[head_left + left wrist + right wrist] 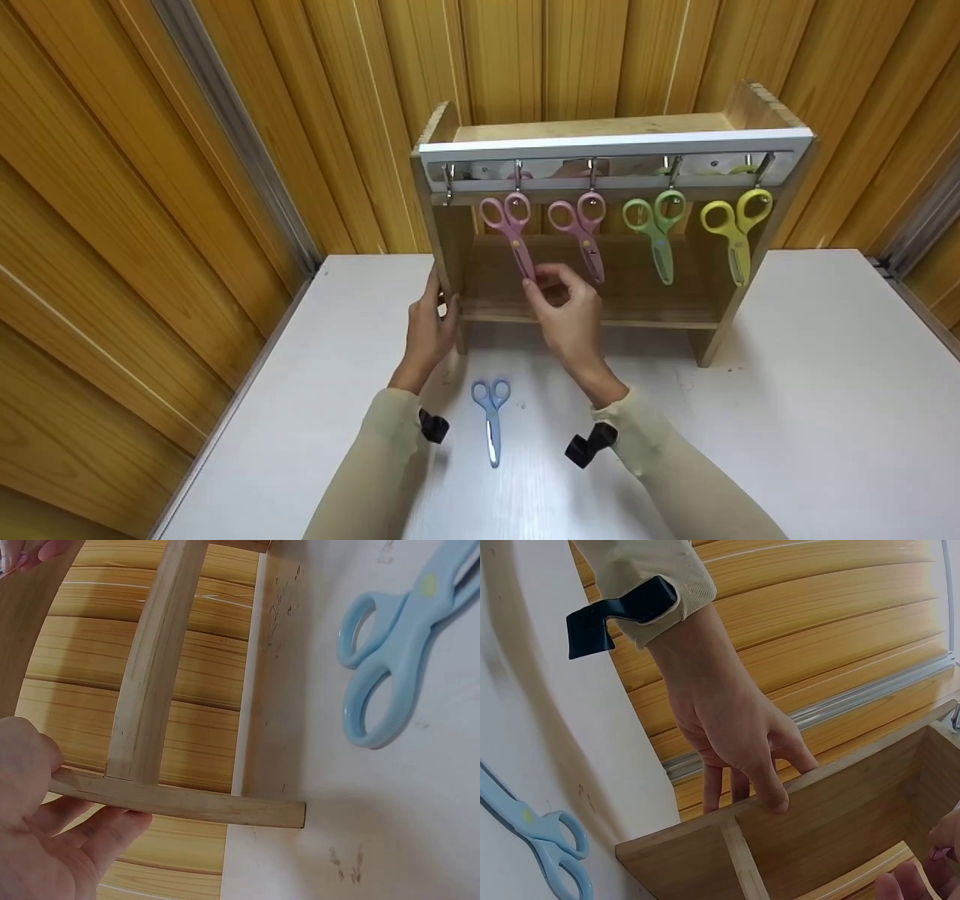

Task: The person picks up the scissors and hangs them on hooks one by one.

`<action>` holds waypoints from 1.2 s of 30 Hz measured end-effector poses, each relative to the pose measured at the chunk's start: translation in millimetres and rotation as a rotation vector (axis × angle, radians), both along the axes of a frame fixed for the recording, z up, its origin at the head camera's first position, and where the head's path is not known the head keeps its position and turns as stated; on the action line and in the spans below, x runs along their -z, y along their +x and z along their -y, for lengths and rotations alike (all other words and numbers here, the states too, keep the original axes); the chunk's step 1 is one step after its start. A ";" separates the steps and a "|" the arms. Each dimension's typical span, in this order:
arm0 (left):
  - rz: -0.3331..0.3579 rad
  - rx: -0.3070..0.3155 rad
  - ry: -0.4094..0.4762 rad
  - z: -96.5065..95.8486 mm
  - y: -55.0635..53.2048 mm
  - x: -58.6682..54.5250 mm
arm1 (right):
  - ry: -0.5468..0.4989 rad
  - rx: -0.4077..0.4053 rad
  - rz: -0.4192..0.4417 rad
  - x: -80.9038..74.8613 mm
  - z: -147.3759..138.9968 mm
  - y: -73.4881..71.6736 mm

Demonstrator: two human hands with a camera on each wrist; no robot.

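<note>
My left hand [426, 335] grips the left side panel of a wooden rack [180, 799], thumb on the inner face and fingers on the outer. My right hand [574, 319] pinches the lower tip of a pair of pink scissors [523, 256], which hangs by a handle loop from the second hook from the left. Beside it hang a second pink pair of scissors [587, 240], a green pair [660, 244] and a yellow pair [738, 247]. The leftmost hook [448, 184] bears nothing. Blue scissors [492, 420] lie on the table between my forearms.
The rack stands on a white table [840, 420] near its back edge, with a metal hook strip [615, 142] across its front top and a lower shelf [645, 307]. Wood-patterned walls [502, 60] rise behind and at the sides. Black mounts [592, 444] sit on both wrists.
</note>
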State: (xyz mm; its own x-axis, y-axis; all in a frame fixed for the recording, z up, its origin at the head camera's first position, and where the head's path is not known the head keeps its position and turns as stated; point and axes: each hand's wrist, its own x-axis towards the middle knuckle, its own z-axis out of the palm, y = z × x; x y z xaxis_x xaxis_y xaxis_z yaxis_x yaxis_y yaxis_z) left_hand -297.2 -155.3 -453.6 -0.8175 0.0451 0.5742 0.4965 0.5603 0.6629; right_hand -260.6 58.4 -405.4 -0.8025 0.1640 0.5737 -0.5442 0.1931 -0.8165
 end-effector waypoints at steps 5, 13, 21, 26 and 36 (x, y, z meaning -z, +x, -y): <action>-0.014 -0.007 -0.005 -0.2 -0.1 -0.3 | -0.006 -0.015 0.004 0.2 -1.3 0.1; 0.022 -0.010 0.003 0.0 -0.8 -0.9 | -0.017 -0.007 0.013 -1.3 -0.2 1.5; 0.015 -0.008 0.004 0.6 -0.5 -0.2 | 0.006 0.018 0.042 -20.9 5.0 19.6; 0.010 -0.010 0.001 0.3 -0.1 -0.6 | 0.006 0.038 0.043 -4.4 2.5 4.4; 0.054 -0.012 0.003 0.1 -0.5 -1.1 | 0.011 0.016 0.004 5.0 -3.0 -1.1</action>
State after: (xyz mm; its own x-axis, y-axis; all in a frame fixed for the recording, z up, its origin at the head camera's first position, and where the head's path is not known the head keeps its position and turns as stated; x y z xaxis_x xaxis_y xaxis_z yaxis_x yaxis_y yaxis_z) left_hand -297.7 -155.5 -452.5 -0.8476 0.0337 0.5296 0.4535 0.5642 0.6899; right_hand -261.7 61.4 -410.4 -0.8021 0.1704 0.5724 -0.5377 0.2108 -0.8163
